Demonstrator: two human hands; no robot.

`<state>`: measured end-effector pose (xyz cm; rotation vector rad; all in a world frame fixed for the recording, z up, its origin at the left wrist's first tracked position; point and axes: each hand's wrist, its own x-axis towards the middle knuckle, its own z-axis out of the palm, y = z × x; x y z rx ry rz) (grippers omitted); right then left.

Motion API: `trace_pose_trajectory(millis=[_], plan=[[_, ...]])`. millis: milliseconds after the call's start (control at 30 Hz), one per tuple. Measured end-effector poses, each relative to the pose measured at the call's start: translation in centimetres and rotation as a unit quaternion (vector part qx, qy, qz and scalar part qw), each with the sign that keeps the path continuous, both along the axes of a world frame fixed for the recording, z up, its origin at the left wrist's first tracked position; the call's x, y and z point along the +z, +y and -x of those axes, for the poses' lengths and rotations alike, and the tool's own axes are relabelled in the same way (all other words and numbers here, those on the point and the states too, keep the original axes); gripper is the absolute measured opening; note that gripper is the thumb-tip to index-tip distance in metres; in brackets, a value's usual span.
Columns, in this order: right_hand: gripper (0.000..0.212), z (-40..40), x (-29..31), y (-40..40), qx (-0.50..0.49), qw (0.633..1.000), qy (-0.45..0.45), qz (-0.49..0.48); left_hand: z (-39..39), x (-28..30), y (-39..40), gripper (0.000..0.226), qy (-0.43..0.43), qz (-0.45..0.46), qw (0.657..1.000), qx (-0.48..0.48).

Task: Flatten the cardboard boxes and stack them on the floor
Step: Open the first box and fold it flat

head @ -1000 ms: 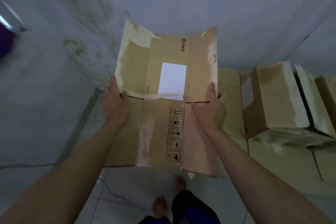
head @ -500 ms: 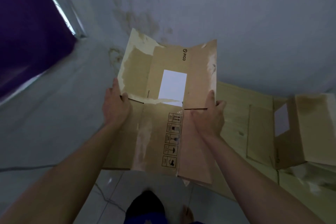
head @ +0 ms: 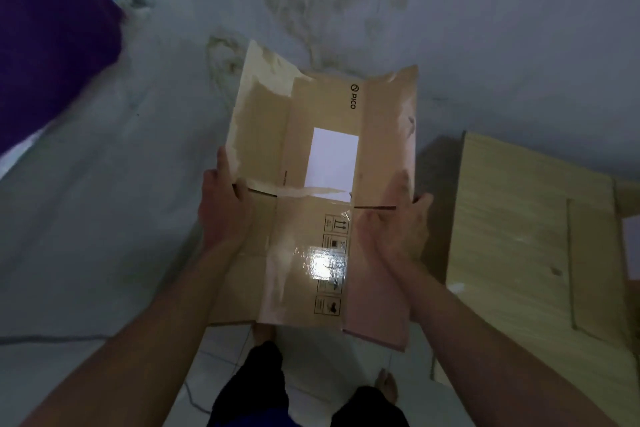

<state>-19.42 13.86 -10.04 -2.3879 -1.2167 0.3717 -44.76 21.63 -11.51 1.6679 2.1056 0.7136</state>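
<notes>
I hold a flattened brown cardboard box (head: 311, 218) in the air in front of me, flaps spread out. It bears a white label, a PICO logo, handling symbols and shiny clear tape. My left hand (head: 223, 208) grips its left edge, thumb on the top face. My right hand (head: 394, 222) grips its right edge, thumb on top and fingers hidden behind the board. To the right, flattened cardboard (head: 526, 236) lies on the floor.
A stained pale wall (head: 329, 10) rises ahead. A purple curtain (head: 45, 28) hangs at the upper left by a window frame. White floor tiles (head: 225, 350), my legs and bare feet show below the box. A thin cable runs along the floor at left.
The view has swung left: the upright boxes at right have left the frame and the purple curtain has come in. My grip on the box is unchanged.
</notes>
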Motion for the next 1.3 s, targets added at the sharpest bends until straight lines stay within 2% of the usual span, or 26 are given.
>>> trace_pose_trajectory(millis=[167,267,367,667,767,867,900,1000,1033,1167,1300], plan=[[0.08,3.1,-6.0,3.8,-0.027,0.998,0.034,0.035,2.5,-6.0,5.0,0.066,0.02,0.035,0.999,-0.029],[0.082,3.9,-11.1,5.6,-0.047,0.997,0.042,0.053,3.1,-11.2,7.5,0.066,0.032,0.07,0.997,-0.029],[0.074,3.9,-16.7,7.1,-0.079,0.992,0.057,0.08,2.7,-16.4,9.0,0.065,0.024,0.086,0.996,-0.029],[0.074,2.3,-40.5,10.9,-0.09,0.983,0.072,0.142,1.9,-39.6,13.8,0.063,0.033,0.146,0.985,-0.082],[0.077,1.6,-48.5,11.5,-0.098,0.978,0.111,0.145,1.5,-46.6,15.6,0.062,0.042,0.139,0.985,-0.097],[0.081,1.5,-55.7,12.7,-0.123,0.98,0.106,0.112,1.5,-53.6,17.3,0.062,0.031,0.128,0.984,-0.12],[0.078,1.5,-57.7,13.0,-0.13,0.981,0.107,0.093,1.4,-55.8,17.8,0.063,0.025,0.129,0.984,-0.12],[0.051,1.0,-63.1,14.2,-0.159,0.977,0.124,0.073,0.9,-61.9,18.8,0.063,0.001,0.131,0.983,-0.13],[0.05,0.8,-64.8,14.4,-0.153,0.978,0.118,0.073,0.8,-63.8,19.0,0.063,-0.009,0.127,0.982,-0.137],[0.086,0.8,-71.6,14.1,-0.102,0.983,0.095,0.121,1.1,-70.1,19.6,0.067,-0.026,0.15,0.982,-0.11],[0.087,0.2,-74.6,14.6,-0.095,0.967,0.155,0.177,2.0,-73.5,20.9,0.078,-0.011,0.242,0.963,-0.117]])
